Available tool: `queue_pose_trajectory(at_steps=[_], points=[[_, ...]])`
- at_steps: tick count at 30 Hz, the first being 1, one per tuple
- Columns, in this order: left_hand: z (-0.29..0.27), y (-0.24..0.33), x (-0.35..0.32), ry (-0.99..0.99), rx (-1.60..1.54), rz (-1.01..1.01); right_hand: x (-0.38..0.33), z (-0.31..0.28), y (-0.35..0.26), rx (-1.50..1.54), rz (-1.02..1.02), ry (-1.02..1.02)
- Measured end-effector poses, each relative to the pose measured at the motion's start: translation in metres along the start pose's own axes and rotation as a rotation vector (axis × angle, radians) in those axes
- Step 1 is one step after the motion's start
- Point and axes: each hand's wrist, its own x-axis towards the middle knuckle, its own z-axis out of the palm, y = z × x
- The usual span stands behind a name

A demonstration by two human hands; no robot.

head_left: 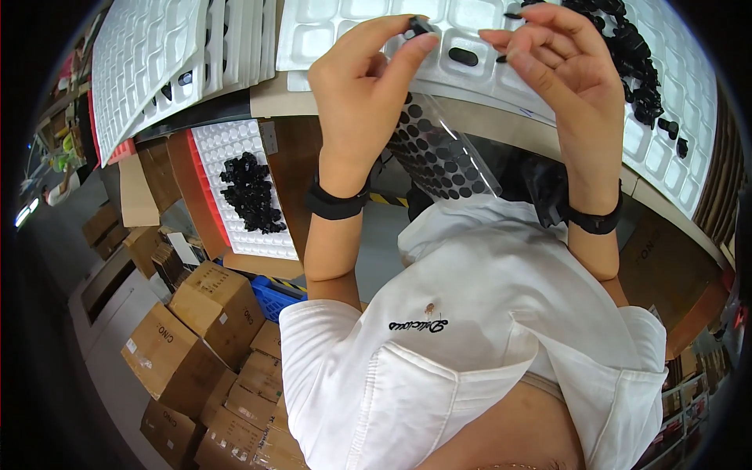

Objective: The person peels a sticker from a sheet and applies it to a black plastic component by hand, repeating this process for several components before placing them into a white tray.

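Observation:
My left hand [356, 86] pinches a small black plastic part [421, 27] between thumb and forefinger, over the near edge of a white moulded tray [309, 45]. My right hand [568, 59] is raised over the same tray with fingers bent and apart. Dark spots show at its fingertips; whether they are nails or small pieces I cannot tell. Between the hands, one black oval part [464, 56] lies in a tray pocket. Below my left hand, a curled clear sheet [446, 153] carries rows of round black stickers and hangs over the table edge.
Stacked white trays [149, 63] lean at the left. Black parts [630, 59] are heaped on another tray at the right. Lower left, a white tray [278, 227] holds a pile of black parts [251, 192]. Cardboard boxes [168, 348] and a blue crate [274, 298] stand below.

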Motion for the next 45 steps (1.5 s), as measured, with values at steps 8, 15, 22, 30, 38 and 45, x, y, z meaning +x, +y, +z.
queue_pose_trajectory(at_steps=[8,15,22,30,38,45], points=[[-0.007,0.03,-0.01,0.008,0.405,0.316,0.018,0.07,-0.017,-0.965,0.599,0.527],[-0.006,0.046,-0.013,0.08,0.243,0.388,0.022,0.071,-0.015,-0.583,0.462,0.46],[-0.012,0.058,-0.016,-0.006,0.05,0.159,0.011,0.064,-0.034,-0.974,0.37,0.347],[-0.018,0.067,-0.018,-0.047,-0.013,0.121,0.015,0.088,-0.028,-0.888,0.347,0.455],[-0.014,0.066,-0.019,-0.04,-0.054,0.15,0.014,0.072,-0.038,-0.991,0.29,0.102],[-0.013,0.066,-0.019,-0.026,-0.082,0.127,0.015,0.079,-0.041,-0.968,0.322,0.145]])
